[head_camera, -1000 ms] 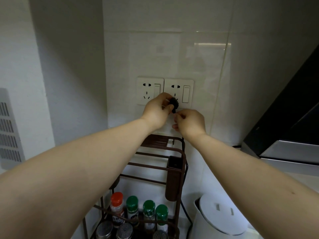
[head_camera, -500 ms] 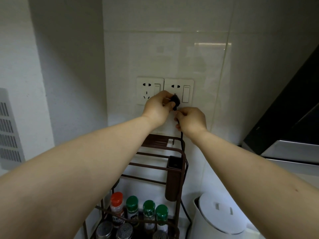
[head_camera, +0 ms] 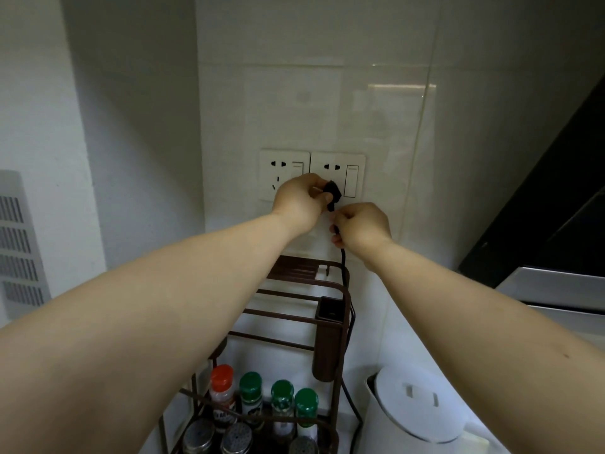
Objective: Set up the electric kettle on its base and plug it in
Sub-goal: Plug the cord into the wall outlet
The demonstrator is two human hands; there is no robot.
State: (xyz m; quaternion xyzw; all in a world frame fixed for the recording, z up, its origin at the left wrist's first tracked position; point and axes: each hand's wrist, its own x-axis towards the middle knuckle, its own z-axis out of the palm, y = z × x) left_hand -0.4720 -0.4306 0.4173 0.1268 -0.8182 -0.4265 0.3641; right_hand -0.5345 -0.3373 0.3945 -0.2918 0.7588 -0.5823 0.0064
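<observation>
Two white wall sockets are side by side on the tiled wall; the right socket (head_camera: 340, 172) has a rocker switch. My left hand (head_camera: 299, 201) pinches the black plug (head_camera: 333, 193) against the lower part of that right socket. Just below, my right hand (head_camera: 360, 226) is closed around the black cord (head_camera: 343, 267), which drops behind the rack. The white electric kettle (head_camera: 415, 407) stands at the bottom right, lid closed; its base is hidden.
A brown wire rack (head_camera: 304, 286) stands under the sockets, holding several spice jars (head_camera: 252, 394) with green and red caps. The left socket (head_camera: 281, 170) is free. A dark range hood (head_camera: 553, 231) slants in from the right. A vent grille (head_camera: 19, 244) is on the left wall.
The plug has risen slightly toward the right socket's lower holes. My right hand has slid lower on the cord, which now hangs visibly below it.
</observation>
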